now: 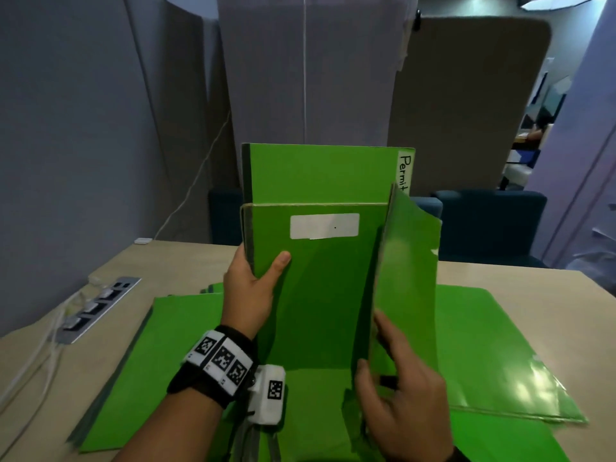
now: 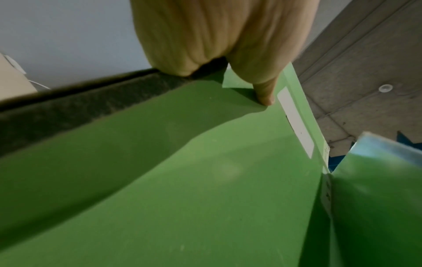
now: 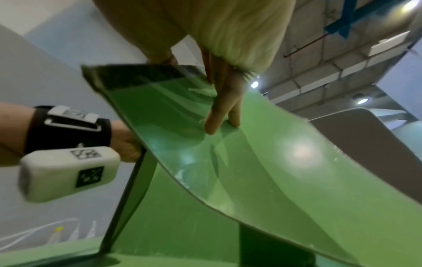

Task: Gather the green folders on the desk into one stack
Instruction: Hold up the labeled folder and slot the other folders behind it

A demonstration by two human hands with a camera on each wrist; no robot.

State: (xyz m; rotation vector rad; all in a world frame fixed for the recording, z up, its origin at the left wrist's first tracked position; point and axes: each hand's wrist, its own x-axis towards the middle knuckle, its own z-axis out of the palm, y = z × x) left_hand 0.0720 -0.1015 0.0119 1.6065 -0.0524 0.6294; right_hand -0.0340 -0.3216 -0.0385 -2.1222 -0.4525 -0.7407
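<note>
My left hand (image 1: 253, 281) grips the left edge of a bundle of upright green folders (image 1: 316, 288), thumb across the front one, which bears a blank white label (image 1: 324, 225). A taller folder (image 1: 320, 173) behind it has a strip reading "Permit". My right hand (image 1: 396, 391) pinches a glossy green folder (image 1: 405, 278) that stands edge-on at the right of the bundle, its sheet bowed. In the left wrist view the thumb (image 2: 262, 90) presses the front folder (image 2: 182, 180). In the right wrist view two fingers (image 3: 219, 112) lie on the curved glossy folder (image 3: 274, 162).
More green folders lie flat on the beige desk (image 1: 186, 258): one pile at the left (image 1: 160, 371), a glossy one at the right (image 1: 500, 355). A power strip (image 1: 96, 308) with white cables sits at the desk's left edge. Blue chairs (image 1: 490, 221) and grey partitions stand beyond.
</note>
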